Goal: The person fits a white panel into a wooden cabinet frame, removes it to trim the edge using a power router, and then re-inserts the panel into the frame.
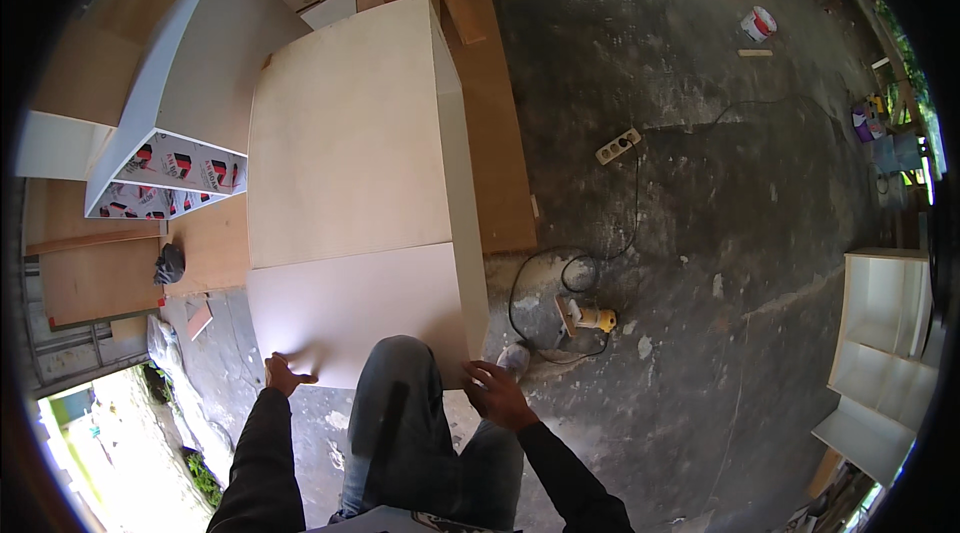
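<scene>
A large box-shaped cabinet (350,143) lies before me, with a plain beige board on its upper face and a smooth white panel (360,313) at the near end. At the near left corner, my left hand (288,374) grips the edge of the white panel, thumb on top and the other fingers partly hidden. My right hand (498,396) holds the near right corner, fingers bent round the edge. Between the two hands, my raised knee (400,373) is against the panel's near edge.
Left of the cabinet stands another white cabinet (220,43) with a patterned lining. On the concrete floor at right are a yellow power tool (597,320), its black cable and a power strip (618,147). Farther off are a bucket (759,24) and white shelving (880,343).
</scene>
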The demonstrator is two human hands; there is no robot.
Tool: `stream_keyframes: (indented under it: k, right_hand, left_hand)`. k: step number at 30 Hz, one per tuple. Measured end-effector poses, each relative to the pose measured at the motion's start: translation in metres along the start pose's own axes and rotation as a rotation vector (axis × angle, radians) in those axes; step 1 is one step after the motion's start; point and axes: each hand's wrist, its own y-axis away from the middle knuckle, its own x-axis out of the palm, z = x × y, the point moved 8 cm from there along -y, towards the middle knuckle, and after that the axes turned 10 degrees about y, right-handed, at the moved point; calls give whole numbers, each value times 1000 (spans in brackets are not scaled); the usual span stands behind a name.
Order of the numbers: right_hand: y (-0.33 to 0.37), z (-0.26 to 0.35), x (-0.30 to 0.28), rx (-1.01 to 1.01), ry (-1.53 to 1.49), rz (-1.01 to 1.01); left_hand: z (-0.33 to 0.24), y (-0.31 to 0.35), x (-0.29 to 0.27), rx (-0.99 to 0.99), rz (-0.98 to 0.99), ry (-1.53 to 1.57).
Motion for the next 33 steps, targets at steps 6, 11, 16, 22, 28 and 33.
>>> stream_keyframes:
  k: [6, 11, 16, 22, 28, 33]
  right_hand:
    - [-4, 5, -7, 15, -58, 9]
    - [-5, 6, -11, 49, -41, 42]
    - [-4, 7, -2, 55, -44, 4]
    - [-4, 6, -4, 99, -69, -24]
    - [5, 8, 0, 386, -127, -139]
    - [23, 5, 6, 921, -223, -352]
  left_hand:
    - [-194, 21, 2, 383, -84, 278]
    - [-407, 35, 56, 488, 9, 166]
    - [-424, 25, 66, 522, -133, 183]
    - [-451, 28, 69, 613, -147, 156]
    - [-457, 36, 70, 844, -191, 229]
    - [-470, 51, 69, 1386, -61, 248]
